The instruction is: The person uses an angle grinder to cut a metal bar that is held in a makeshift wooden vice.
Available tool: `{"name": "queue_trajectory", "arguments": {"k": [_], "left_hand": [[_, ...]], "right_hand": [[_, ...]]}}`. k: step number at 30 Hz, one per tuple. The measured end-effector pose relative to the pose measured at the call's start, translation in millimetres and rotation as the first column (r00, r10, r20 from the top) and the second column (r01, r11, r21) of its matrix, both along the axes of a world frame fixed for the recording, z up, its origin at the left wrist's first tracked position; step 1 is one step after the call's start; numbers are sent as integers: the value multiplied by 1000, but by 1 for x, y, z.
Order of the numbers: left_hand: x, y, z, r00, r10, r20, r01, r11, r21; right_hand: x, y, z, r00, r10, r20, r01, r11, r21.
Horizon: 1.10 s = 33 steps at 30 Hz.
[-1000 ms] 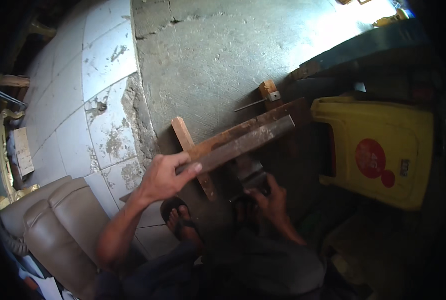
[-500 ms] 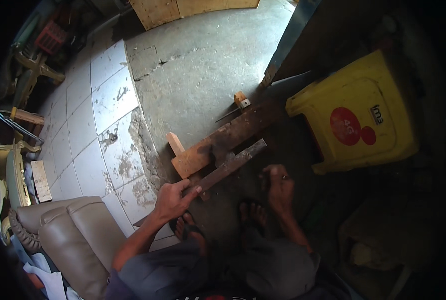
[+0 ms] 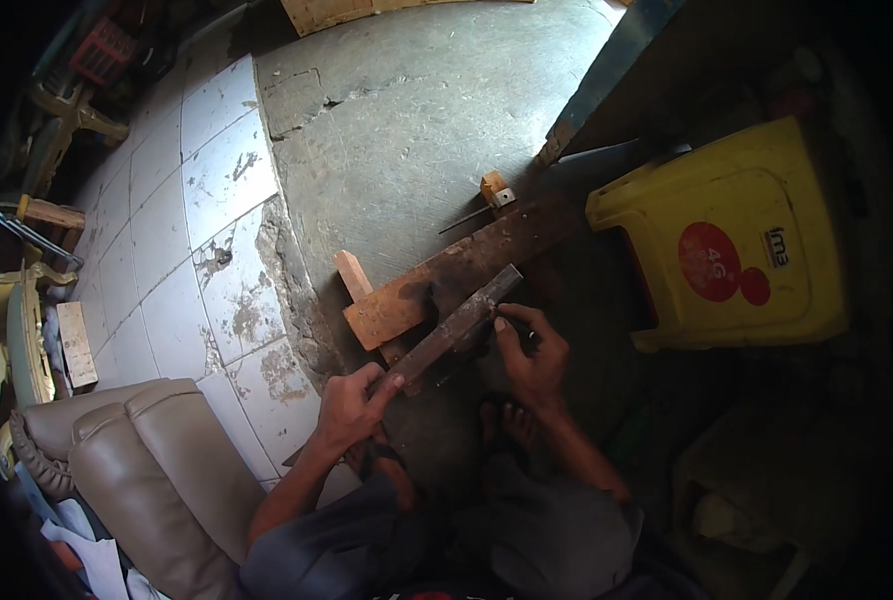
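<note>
My left hand (image 3: pixel 348 412) is wrapped round the near end of a dark, worn flat bar (image 3: pixel 446 335), thumb on top. The bar slants up and away to the right. Close to its far end is my right hand (image 3: pixel 538 365), thumb and forefinger pinched together at the bar's right edge; whatever sits between them is too small to make out. Just beyond the bar lies a brown wooden plank (image 3: pixel 391 312), stained dark along its middle. A short pale wooden piece (image 3: pixel 349 272) sticks out from the plank's left end.
Beyond the plank, a small wooden block (image 3: pixel 492 185) with a metal plate and a thin rod (image 3: pixel 464 219) lie on the concrete. A yellow plastic stool (image 3: pixel 791 200) rests tipped at right. Left are a brown padded seat (image 3: pixel 161 470) and a wood offcut (image 3: pixel 76 345).
My right hand has moved up and left to the bar, its fingers now pinched at the bar's edge. My left hand keeps its hold; the bar has shifted slightly left.
</note>
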<state>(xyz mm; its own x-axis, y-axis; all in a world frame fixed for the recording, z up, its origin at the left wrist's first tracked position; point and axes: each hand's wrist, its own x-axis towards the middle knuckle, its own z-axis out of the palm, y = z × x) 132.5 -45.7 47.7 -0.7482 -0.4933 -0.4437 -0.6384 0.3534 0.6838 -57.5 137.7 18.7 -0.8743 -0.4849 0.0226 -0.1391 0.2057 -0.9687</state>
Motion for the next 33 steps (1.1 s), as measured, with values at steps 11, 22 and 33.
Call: {"name": "queue_trajectory", "arguments": {"k": [11, 22, 33], "left_hand": [[-21, -43, 2, 972, -226, -62, 212, 960, -180], [-39, -56, 11, 966, -256, 39, 259, 955, -144], [-38, -26, 5, 982, -178, 62, 184, 978, -99]], "right_hand": [[-28, 6, 8, 990, 68, -120, -66, 998, 22], [-39, 15, 4, 997, -69, -31, 69, 998, -3], [-34, 3, 1, 952, 134, -276, -125, 991, 52]]}}
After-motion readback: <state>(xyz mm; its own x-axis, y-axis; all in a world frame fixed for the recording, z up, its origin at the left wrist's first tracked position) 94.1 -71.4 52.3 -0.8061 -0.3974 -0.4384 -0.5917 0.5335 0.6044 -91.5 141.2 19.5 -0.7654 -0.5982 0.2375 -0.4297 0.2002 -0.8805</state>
